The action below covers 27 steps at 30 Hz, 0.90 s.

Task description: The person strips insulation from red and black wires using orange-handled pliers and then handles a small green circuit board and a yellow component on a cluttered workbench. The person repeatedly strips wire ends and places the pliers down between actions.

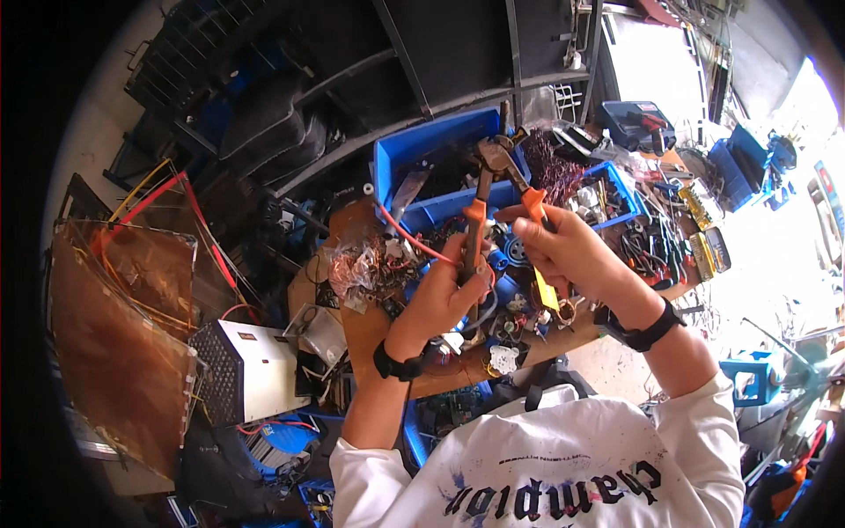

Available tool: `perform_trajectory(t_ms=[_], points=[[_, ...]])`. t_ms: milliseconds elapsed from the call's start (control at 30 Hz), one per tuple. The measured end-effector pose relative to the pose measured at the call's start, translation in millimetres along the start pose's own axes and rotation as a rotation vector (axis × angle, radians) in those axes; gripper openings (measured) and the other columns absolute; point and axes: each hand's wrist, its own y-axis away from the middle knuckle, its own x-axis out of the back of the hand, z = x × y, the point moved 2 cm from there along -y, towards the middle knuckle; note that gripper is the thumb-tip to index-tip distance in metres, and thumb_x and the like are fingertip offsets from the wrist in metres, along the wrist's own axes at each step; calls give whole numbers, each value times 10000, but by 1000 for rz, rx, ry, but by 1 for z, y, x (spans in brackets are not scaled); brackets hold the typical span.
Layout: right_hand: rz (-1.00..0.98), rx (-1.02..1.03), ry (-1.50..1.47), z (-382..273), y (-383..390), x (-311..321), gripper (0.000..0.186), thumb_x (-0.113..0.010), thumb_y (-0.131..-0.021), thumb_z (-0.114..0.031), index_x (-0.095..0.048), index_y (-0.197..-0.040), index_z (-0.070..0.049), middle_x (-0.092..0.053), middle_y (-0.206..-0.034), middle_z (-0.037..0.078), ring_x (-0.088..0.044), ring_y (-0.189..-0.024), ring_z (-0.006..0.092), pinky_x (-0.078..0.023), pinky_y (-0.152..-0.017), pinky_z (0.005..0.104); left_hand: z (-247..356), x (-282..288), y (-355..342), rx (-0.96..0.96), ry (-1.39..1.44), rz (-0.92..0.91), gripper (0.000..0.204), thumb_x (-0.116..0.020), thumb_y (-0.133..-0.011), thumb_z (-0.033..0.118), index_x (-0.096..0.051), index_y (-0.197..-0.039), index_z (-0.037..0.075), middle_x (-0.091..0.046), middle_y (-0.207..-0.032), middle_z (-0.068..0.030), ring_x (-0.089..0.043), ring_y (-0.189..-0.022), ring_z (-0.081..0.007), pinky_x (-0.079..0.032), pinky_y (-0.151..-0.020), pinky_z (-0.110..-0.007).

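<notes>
Over the middle of the workbench, a pair of pliers [495, 158] with orange-and-dark handles points away from me, its handles spread apart. My left hand [444, 295] is closed around the left handle. My right hand [563, 251] grips the other handle near its orange part. A red cable [409, 233] runs from the blue bin's edge to my left hand; whether my fingers hold it too is unclear. The jaws sit in front of the blue bin, and what is between them, if anything, is too small to make out.
The large blue bin [387, 167] stands at the back of the cluttered wooden bench [365, 321]. A smaller blue tray [627, 189] of parts and several hand tools [656, 251] lie to the right. Copper wire scraps [356, 268] are at left, beside a metal-cased unit [264, 370].
</notes>
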Motion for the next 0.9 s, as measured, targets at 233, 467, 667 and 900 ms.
perform_trajectory(t_ms=[233, 467, 667, 900], points=[[-194, 82, -135, 13, 0, -13, 611, -615, -901, -89, -361, -1457, -83, -539, -815, -13, -492, -573, 65, -442, -512, 233, 0, -10, -1, -68, -32, -64, 421, -585, -946, 258, -411, -1258, 35, -545, -884, -13, -513, -701, -59, -428, -606, -211], [-156, 169, -256, 7, 2, -4, 564, -570, -873, 12, -402, -1411, -12, -598, -1104, 70, -619, -973, 163, -518, -849, 296, 1, -9, -3, -89, 17, 11, 472, -522, -979, 288, -376, -1335, 16, -570, -1046, -78, -543, -817, -102, -451, -730, -249], [-59, 263, -358, 8, 21, -2, 722, -493, -822, 110, -241, -1485, -27, -471, -1385, 127, -509, -1243, 248, -461, -992, 355, -4, 11, -8, 51, 277, 125, 453, -377, -1027, 333, -370, -1362, 28, -633, -973, -131, -517, -633, -91, -450, -546, -259], [-10, 107, -256, 48, 27, 8, 667, -496, -819, 82, -300, -1447, -26, -566, -1250, 109, -559, -1158, 195, -450, -967, 311, -1, 16, -8, 179, 492, 133, 668, -272, -970, 529, -440, -1355, 10, -613, -744, -120, -481, -573, -135, -419, -497, -278]])
